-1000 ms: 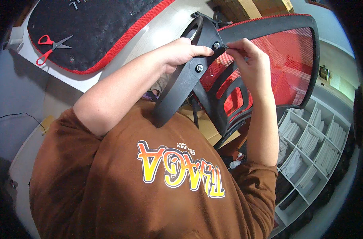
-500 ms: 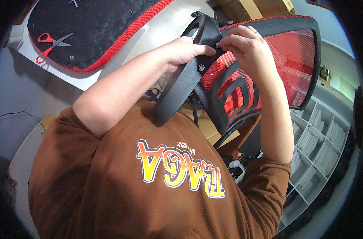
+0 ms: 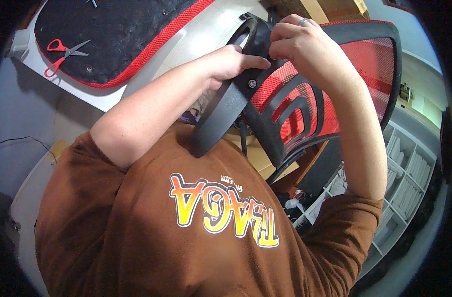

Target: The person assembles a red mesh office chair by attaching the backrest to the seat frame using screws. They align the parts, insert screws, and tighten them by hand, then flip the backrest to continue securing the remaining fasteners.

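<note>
A black loop-shaped chair armrest (image 3: 217,116) leans against my chest, its upper end meeting the frame of a red mesh chair back (image 3: 362,74). My left hand (image 3: 229,63) is wrapped round the upper part of that armrest, thumb pointing right along it. One bolt (image 3: 252,83) sits in the armrest just below that thumb. My right hand (image 3: 302,47) has its fingers curled in a pinch at the armrest's upper end, beside my left thumb tip. The second bolt, pinched there, is hidden behind those fingers.
A black seat cushion with red edging (image 3: 132,34) lies on a white table (image 3: 104,99) at the upper left, with red-handled scissors (image 3: 62,53) on it. Cardboard (image 3: 265,158) is below the chair. White shelves (image 3: 397,198) with stacked items stand at the right.
My right hand has turned at the wrist, its knuckles rising and its forearm swinging right. The bolt that showed at its fingertips is now covered. My left hand has stayed in place.
</note>
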### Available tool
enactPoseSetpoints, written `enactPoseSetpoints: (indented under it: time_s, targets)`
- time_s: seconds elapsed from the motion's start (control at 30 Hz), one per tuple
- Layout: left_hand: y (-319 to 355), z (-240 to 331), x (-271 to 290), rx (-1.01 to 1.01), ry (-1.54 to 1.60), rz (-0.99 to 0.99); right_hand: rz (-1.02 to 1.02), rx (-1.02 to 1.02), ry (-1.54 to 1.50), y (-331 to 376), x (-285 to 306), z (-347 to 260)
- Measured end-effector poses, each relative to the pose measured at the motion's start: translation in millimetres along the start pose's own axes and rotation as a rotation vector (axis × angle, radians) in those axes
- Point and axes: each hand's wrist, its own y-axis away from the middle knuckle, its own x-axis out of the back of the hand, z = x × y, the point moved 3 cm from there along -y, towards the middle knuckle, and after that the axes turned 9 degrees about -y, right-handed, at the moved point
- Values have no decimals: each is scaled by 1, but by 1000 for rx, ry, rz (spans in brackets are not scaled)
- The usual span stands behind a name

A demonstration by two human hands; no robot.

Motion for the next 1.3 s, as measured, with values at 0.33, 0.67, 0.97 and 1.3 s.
enactPoseSetpoints:
  time_s: [0.33,0.67,0.97,1.3]
  targets:
    - [-1,-1,-1,-7,2,-22,-16,-101,103,3,1,-4]
    - [0,3,0,51,-134,43,284,-545,-192,36,-32,-14]
    - [-1,5,0,53,-112,32,405,-487,-420,55,-49,-26]
    - [-4,1,1,34,-121,-5,387,-332,-213,46,-37,-19]
